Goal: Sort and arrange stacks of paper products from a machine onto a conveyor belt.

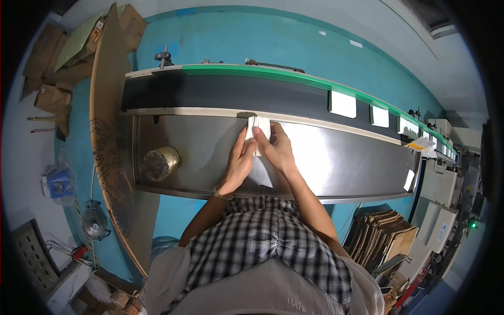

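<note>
A small stack of white cards (258, 124) stands upright between my two hands, above the middle of a metal tray table (205, 136). My left hand (241, 161) grips the stack's left side, the thumb lying along its near face. From the right, my right hand (276, 149) closes on the same stack, with its thumb also on the front. The fingers behind the cards are partly hidden. Just beyond the stack runs a black conveyor belt (231, 93).
White cards (342, 104) sit spaced along the belt by a green guide rail (294, 77). A gold cylindrical container (161, 164) is on the tray's left. A tall cardboard panel (107, 131) borders the left side; flattened cardboard (378, 236) is stacked at lower right.
</note>
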Tool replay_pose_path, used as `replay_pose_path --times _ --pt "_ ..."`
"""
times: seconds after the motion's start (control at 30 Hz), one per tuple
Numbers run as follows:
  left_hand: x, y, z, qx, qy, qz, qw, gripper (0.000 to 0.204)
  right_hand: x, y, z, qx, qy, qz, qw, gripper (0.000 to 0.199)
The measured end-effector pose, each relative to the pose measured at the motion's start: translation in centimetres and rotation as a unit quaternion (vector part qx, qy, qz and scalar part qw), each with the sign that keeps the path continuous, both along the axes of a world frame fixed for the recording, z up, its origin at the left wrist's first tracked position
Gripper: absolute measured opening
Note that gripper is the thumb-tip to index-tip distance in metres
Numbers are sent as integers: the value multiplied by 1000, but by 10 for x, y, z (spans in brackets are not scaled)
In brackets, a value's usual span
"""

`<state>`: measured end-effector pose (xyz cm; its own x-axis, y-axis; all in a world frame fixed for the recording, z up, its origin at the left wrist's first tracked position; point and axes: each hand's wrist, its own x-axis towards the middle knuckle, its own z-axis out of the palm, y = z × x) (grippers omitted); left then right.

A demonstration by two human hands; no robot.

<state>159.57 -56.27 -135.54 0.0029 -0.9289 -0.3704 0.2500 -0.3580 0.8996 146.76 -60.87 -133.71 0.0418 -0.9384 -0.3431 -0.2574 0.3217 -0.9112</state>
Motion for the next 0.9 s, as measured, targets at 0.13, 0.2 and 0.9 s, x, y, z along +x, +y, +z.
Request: replay_pose_path --times 0.13,0.2,0.9 --pt "2 0 -5 1 4 11 1000 54 2 -5 14 23 57 23 998 54" --pt "1 -1 -6 5 -7 12 1000 55 2 -5 11 28 76 26 996 54" --pt "11 -3 -16 52 12 13 998 42 -8 3 -13 60 2 1 998 40"
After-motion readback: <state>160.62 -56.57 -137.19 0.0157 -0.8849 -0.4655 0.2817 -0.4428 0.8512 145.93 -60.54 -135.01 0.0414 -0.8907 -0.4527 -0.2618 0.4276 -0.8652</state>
